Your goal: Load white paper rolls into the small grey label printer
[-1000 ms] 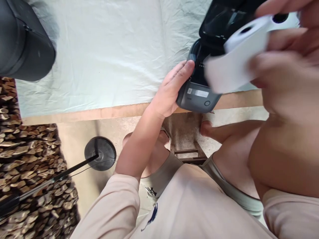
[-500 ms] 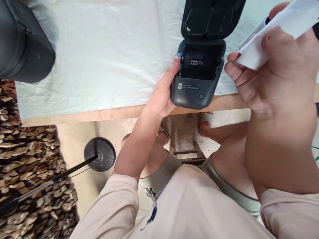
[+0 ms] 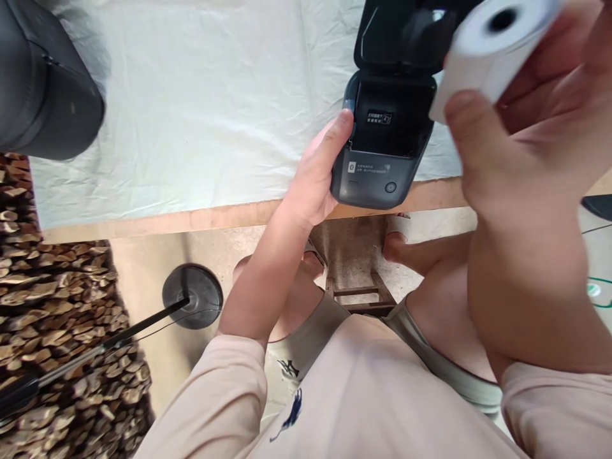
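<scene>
A small dark grey label printer [image 3: 377, 169] sits at the table's near edge with its lid [image 3: 406, 32] flipped up and its paper bay showing. My left hand [image 3: 318, 172] grips the printer's left side, thumb on the rim of the bay. My right hand [image 3: 526, 140] is raised close to the camera, fingers wrapped round a white paper roll [image 3: 492, 44] with a dark core hole, held just right of the open lid.
A pale cloth [image 3: 201, 108] covers the wooden table [image 3: 191, 217]. A black rounded case [image 3: 43, 83] lies at the far left. Below are my knees, a stool frame [image 3: 354, 280], a black stand base [image 3: 191, 296] with a pole, and stacked firewood [image 3: 57, 331] at the left.
My right hand has turned the roll; a loose paper strip seen half a second ago no longer shows. The printer, held by the left hand, shifted slightly right.
</scene>
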Motion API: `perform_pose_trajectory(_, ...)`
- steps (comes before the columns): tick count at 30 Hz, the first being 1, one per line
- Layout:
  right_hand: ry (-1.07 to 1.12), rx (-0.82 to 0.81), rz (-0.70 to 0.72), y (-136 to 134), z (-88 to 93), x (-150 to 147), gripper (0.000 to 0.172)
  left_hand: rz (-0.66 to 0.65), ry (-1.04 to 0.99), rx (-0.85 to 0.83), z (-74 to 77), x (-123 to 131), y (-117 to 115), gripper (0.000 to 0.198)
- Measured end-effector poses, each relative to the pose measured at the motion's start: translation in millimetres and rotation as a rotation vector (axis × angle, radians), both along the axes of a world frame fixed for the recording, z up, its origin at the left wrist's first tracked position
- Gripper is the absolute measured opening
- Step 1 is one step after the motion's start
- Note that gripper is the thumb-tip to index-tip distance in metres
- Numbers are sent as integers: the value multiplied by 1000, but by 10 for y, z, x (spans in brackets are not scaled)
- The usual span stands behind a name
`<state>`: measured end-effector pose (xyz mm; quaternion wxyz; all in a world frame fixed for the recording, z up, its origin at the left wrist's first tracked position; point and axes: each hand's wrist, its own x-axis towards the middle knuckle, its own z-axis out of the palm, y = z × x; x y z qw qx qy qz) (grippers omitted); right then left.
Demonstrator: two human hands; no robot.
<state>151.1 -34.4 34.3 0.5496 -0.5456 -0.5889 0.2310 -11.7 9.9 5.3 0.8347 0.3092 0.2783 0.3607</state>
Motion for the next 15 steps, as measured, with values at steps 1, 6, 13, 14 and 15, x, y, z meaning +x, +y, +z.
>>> perform_pose_trajectory(1, -144, 35, -17, -19, 2, -8, 58, 3, 0, 2, -1, 2, -11, 26)
perform_pose_trajectory(6, -648, 26, -39, -50, 6, -7, 42, 37, 44, 120, 45, 14, -70, 18)
perform_pose_trajectory(13, -785, 45, -93, -15, 13, 19, 27, 29, 73, 135, 39, 14, -64, 23)
perform_pose_trajectory(14, -794, 46, -94, -13, 9, 17, 27, 27, 76, 134, 39, 14, -61, 22)
perform_pose_trajectory(15, -804, 33, -92, -11, 3, 15, 27, 25, 82, 134, 41, 13, -59, 21)
